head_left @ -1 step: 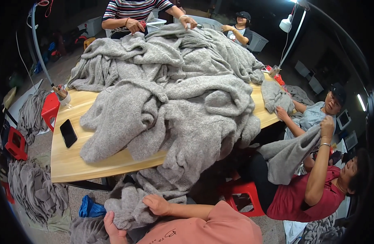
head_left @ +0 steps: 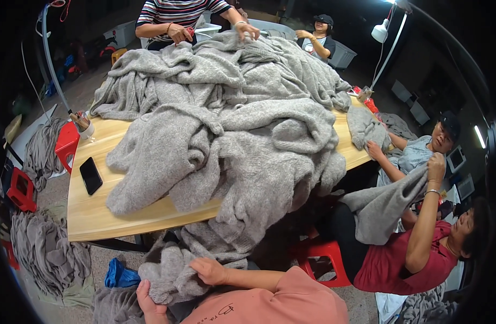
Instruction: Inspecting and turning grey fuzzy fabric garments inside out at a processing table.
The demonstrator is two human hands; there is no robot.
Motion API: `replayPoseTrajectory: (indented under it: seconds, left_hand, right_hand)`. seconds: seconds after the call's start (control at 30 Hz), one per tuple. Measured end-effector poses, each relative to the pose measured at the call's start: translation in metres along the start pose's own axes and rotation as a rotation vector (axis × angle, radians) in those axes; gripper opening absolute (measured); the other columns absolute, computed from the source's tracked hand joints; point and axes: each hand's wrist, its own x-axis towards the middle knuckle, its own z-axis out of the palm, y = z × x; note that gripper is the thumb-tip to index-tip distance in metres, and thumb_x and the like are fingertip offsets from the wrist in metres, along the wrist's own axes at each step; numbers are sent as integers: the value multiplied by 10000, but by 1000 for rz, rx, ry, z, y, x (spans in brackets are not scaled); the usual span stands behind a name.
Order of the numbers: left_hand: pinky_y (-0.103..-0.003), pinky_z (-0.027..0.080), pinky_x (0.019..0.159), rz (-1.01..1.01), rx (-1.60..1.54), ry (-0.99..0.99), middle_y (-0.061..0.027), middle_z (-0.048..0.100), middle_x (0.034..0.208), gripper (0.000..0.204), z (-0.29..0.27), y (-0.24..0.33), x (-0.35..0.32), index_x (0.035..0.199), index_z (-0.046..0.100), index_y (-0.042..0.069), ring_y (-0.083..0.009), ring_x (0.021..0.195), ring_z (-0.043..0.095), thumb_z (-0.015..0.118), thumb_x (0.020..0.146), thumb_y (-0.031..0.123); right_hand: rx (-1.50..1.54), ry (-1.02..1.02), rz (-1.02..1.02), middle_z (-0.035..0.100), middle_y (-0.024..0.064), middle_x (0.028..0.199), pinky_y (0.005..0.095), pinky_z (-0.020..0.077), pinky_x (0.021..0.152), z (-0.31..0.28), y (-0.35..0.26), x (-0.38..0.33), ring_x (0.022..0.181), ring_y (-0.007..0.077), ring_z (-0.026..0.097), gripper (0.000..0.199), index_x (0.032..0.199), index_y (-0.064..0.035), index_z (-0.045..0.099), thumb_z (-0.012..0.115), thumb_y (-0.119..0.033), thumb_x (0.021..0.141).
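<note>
A grey knitted garment (head_left: 170,278) is bunched up in my lap, just off the near table edge. My right hand (head_left: 209,271) grips its upper side, fingers curled into the knit. On its lower left side, my left hand (head_left: 151,302) holds it with the thumb outside; the other fingers are hidden behind the fabric. From there the grey cloth runs up over the table edge into a large pile of grey knitwear (head_left: 259,162). Whether the piece I hold is separate from that pile, I cannot tell.
A black phone (head_left: 91,176) and a cup of tools (head_left: 83,127) stand on the wooden table (head_left: 105,213). Co-workers handle grey knits across and at right. Red stools (head_left: 326,264), a blue bag (head_left: 121,274) and a garment heap (head_left: 51,254) are on the floor. Lamps rise at both sides.
The far co-worker's hand on top of the pile has shifted slightly. My hands and the garment between them look the same.
</note>
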Motion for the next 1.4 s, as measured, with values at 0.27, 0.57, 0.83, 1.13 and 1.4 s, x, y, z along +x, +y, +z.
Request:
replayPoseTrajectory:
  seconds: [0.27,0.57,0.83,1.13,1.4]
  left_hand:
    - [-427,417,881,-37,-91,-9,-141,576,1062,304,-30,7,15,1043,536,-12,-297,978,546,496,812,182]
    - [-408,438,848,-5,-117,102,-142,585,1037,275,-27,1,13,1038,540,-7,-293,947,564,482,799,116]
    - [-434,443,844,4,-182,142,-167,595,991,256,-30,2,17,996,552,-21,-309,919,574,483,811,142]
    - [-359,487,714,-15,-237,223,-105,608,787,73,-12,7,7,796,580,-3,-230,749,608,555,786,64]
    - [-424,500,716,7,-176,135,-132,608,817,95,-39,-4,27,825,565,-12,-267,758,614,555,812,83]
  right_hand:
    - [934,-896,583,593,123,804,323,446,663,-72,-17,45,777,191,590,262,893,0,546,638,-158,706]
    - [-51,152,-105,544,120,818,360,417,634,-44,-20,27,721,271,535,439,974,-32,515,554,5,539]
    - [598,-475,754,583,100,770,307,472,591,-54,-18,30,700,193,593,393,1037,-65,521,683,-126,685]
    - [157,53,53,566,162,731,334,456,544,-47,-25,19,587,311,566,301,889,-4,528,551,12,589]
    - [261,-151,-19,582,178,781,338,461,599,-67,-34,44,675,317,580,326,921,3,576,493,98,620]
